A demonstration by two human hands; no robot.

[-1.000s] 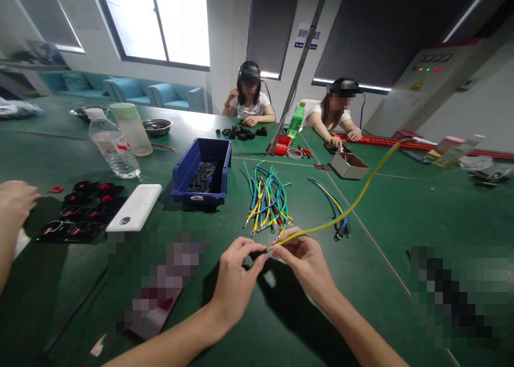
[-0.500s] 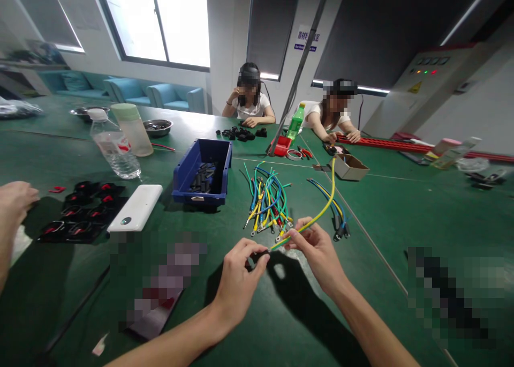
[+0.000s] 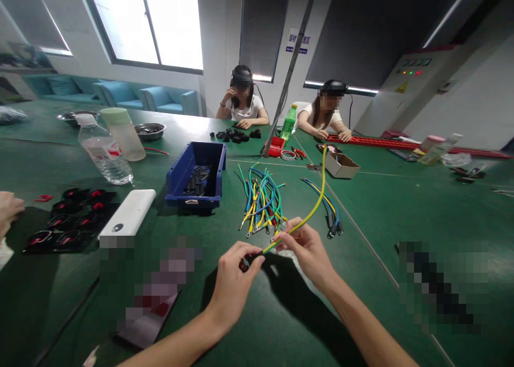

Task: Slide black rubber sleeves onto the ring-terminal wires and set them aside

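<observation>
Between the thumb and fingers of my left hand is a short black sleeve, mostly covered by the fingers. My right hand pinches a yellow-green wire close to its near end, and the rest arcs up and away. That near end meets the black sleeve; how far inside it sits, I cannot tell. Just beyond my hands lies a loose bundle of coloured wires with ring terminals. To its right are several wires with black sleeves on their ends.
A blue bin holding black sleeves stands left of the bundle. Further left are a white phone, black-and-red parts, a water bottle and another person's hand. Two people sit across, near a small box.
The whole view has shifted slightly. The wire's near end has come closer to the black sleeve, and its metal tip no longer shows. Both hands keep their grips.
</observation>
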